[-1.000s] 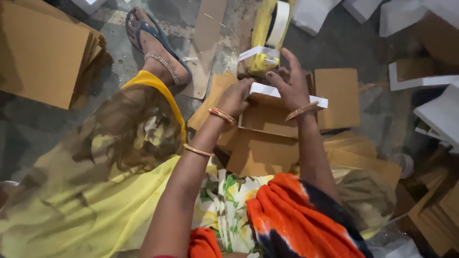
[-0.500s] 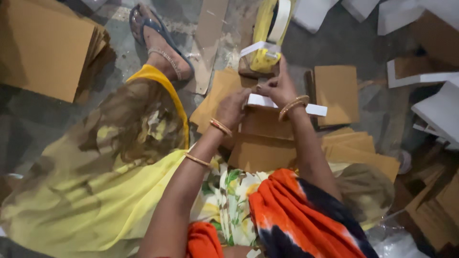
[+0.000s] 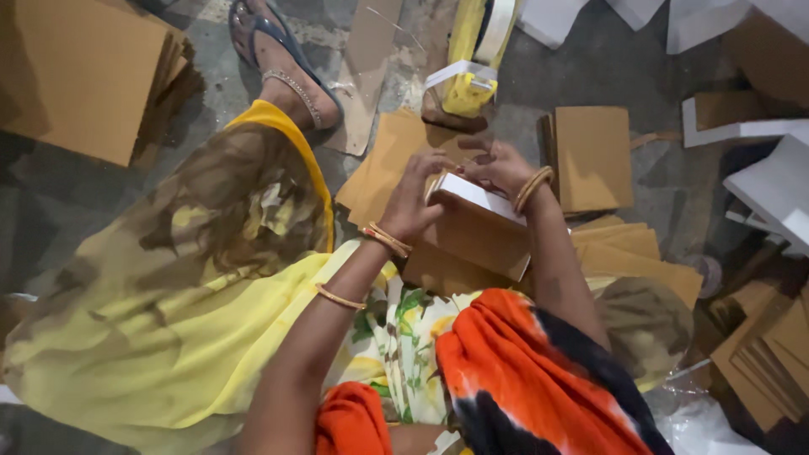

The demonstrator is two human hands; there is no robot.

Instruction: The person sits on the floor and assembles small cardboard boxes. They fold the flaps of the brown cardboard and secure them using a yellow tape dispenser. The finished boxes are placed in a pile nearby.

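The small cardboard box [image 3: 472, 221] sits between both hands above the person's lap, over a spread of flat brown cardboard sheets [image 3: 628, 253] on the floor [image 3: 657, 76]. Its long axis runs from upper left to lower right in the head view, the white top strip facing up and the brown side panel sloping down toward the person.

The left hand [image 3: 413, 202] is curled on the box's left end, fingers bent over the white edge. The right hand [image 3: 497, 164] presses on the far upper edge with bent fingers, closed on the box as well.

Compared with half a second ago, both hands and the box have come nearer to the body and away from the yellow-and-white tape roll [image 3: 468, 84], which now stands clear of the fingers.

To the left lies the yellow-draped leg [image 3: 211, 253] with a sandalled foot [image 3: 282, 67]; a tall stack of brown boards [image 3: 93, 76] fills the upper left corner. White box pieces [image 3: 771, 181] crowd the right edge. Bare grey floor shows only beyond the roll and right of the upright brown sheet [image 3: 592, 156].
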